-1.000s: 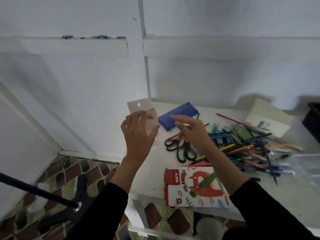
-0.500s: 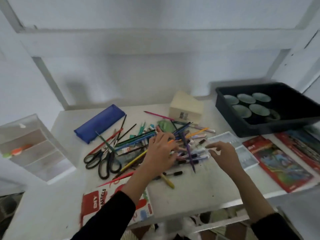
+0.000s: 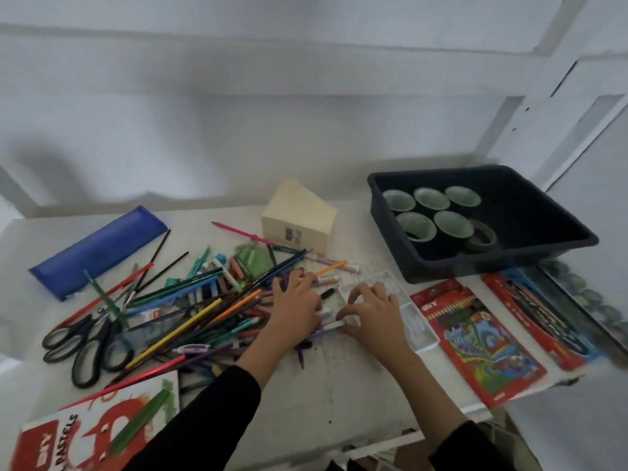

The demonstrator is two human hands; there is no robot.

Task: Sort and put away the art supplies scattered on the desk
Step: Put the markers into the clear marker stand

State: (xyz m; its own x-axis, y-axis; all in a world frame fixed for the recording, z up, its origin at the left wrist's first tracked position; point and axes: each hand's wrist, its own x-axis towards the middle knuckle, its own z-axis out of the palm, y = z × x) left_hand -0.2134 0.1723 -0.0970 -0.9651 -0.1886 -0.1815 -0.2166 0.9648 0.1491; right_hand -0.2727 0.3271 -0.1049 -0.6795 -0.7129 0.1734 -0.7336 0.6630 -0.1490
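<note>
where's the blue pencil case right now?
Head view: the blue pencil case lies at the far left of the desk, near the wall, just behind the scissors and left of the pencil pile.

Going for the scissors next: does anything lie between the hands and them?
Yes. The pile of pencils and pens lies between the left hand and the scissors, and a green stick lies across the scissors above their handles.

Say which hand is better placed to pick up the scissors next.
Left. The left hand lies on the pencil pile, nearer the scissors at the desk's left; the right hand is over the clear tray, farther off.
</note>
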